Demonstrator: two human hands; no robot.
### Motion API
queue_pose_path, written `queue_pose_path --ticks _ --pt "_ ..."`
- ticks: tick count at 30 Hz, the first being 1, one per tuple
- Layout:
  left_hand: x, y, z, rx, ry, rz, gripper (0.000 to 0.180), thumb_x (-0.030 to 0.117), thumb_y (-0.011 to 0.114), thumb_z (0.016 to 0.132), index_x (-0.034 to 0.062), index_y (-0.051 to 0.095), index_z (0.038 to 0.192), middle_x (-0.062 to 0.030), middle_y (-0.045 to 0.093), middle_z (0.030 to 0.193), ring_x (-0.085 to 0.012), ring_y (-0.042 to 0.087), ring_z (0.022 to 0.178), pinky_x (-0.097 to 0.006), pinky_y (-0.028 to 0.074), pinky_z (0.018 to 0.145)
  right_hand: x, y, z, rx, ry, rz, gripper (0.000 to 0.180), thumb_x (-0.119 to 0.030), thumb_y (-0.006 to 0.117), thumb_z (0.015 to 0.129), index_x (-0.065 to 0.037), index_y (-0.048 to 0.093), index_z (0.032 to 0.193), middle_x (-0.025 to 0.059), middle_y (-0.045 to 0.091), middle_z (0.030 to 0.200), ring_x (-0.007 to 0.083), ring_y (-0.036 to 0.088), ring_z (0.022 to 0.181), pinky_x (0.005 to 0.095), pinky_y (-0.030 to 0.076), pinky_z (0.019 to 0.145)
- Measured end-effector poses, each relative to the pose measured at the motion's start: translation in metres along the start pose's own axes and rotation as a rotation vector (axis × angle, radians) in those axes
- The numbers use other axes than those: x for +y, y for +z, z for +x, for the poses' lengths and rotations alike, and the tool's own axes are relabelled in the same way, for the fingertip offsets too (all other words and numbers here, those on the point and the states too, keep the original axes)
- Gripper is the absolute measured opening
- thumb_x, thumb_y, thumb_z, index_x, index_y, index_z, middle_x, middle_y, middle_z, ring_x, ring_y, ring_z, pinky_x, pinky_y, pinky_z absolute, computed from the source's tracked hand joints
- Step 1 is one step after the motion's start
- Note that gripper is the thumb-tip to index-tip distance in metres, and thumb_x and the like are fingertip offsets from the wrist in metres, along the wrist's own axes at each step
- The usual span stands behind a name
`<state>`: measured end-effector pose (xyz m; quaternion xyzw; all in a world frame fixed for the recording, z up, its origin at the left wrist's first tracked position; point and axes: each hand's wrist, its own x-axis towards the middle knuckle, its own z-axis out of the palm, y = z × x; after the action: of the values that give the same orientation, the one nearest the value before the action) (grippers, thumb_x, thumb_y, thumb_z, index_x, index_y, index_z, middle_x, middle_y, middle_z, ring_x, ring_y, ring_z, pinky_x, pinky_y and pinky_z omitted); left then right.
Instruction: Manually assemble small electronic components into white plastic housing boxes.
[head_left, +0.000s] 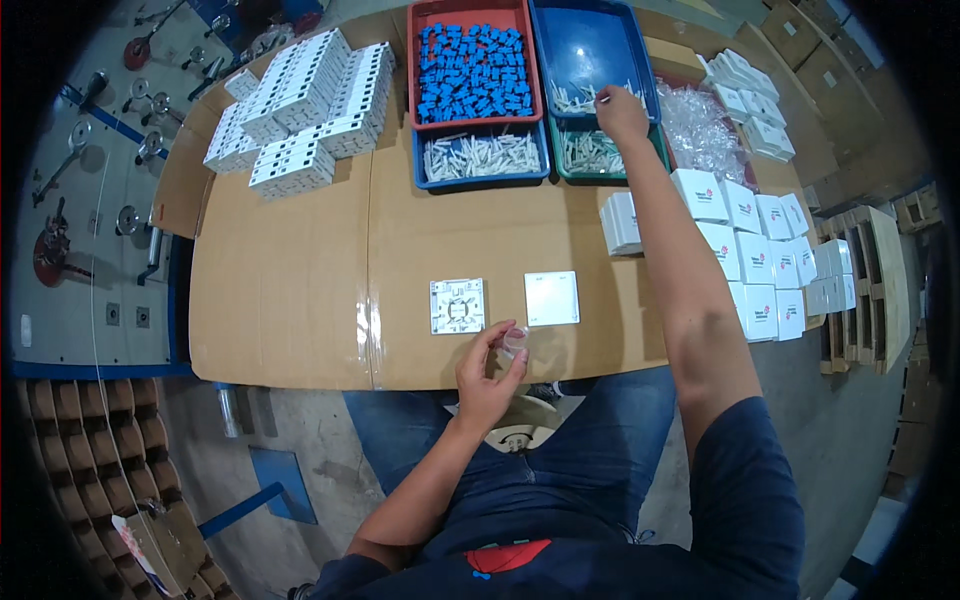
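My left hand point(487, 372) is at the near edge of the cardboard-covered table point(290, 290) and pinches a small clear plastic bag point(515, 341). Just beyond it lie a white base plate with moulded ribs point(457, 305) and a plain white square cover point(551, 298), side by side. My right arm stretches far across the table; my right hand point(620, 110) reaches into the blue tray point(592, 45), its fingertips on small white parts point(580, 98) in that tray. Whether it holds one I cannot tell.
A red tray of blue pieces point(472, 70) sits above a blue tray of white sticks point(480, 157); a green tray point(590, 155) holds more. White plates are stacked far left point(300, 110). White boxes point(760, 250) and clear bags point(700, 125) fill the right side.
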<state>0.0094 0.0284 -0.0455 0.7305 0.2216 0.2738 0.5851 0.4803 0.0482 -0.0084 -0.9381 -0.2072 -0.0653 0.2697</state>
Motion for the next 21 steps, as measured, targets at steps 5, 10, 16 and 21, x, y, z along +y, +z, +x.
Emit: queue_pose_path --ticks 5,10,16,21 --pt "0.000 0.002 0.001 -0.017 -0.031 -0.026 0.041 0.002 0.076 0.089 0.0003 0.065 0.128 -0.0111 0.072 0.112 -0.0177 0.067 0.102 -0.031 0.052 0.093 0.005 0.020 0.015 -0.027 -0.127 -0.125 0.022 -0.026 0.071 0.089 -0.008 0.076 0.102 0.0188 0.075 0.106 0.0395 0.071 0.104 0.0497 0.057 0.089" --pt "-0.005 0.006 0.002 -0.045 0.003 -0.033 0.043 0.003 0.077 0.089 0.0005 0.065 0.130 -0.0119 0.072 0.113 -0.0187 0.068 0.105 -0.031 0.052 0.094 0.017 0.037 0.033 0.032 -0.121 -0.211 0.018 -0.016 0.062 0.092 -0.007 0.076 0.099 0.0212 0.074 0.102 0.0420 0.071 0.098 0.0519 0.058 0.087" --pt "-0.007 0.002 0.004 -0.022 -0.045 -0.047 0.042 0.003 0.076 0.089 0.0006 0.065 0.130 -0.0114 0.072 0.114 -0.0186 0.068 0.104 -0.031 0.053 0.093 0.016 0.033 0.030 0.017 -0.133 -0.123 0.017 -0.017 0.063 0.093 -0.007 0.075 0.099 0.0225 0.074 0.102 0.0426 0.071 0.098 0.0510 0.057 0.087" --pt "-0.005 0.003 0.004 -0.035 -0.055 -0.028 0.042 0.003 0.076 0.089 0.0005 0.065 0.130 -0.0113 0.072 0.112 -0.0183 0.068 0.102 -0.031 0.053 0.093 0.026 0.029 0.031 0.012 -0.138 -0.176 0.022 -0.023 0.073 0.088 -0.006 0.074 0.102 0.0222 0.074 0.105 0.0418 0.071 0.101 0.0509 0.057 0.088"
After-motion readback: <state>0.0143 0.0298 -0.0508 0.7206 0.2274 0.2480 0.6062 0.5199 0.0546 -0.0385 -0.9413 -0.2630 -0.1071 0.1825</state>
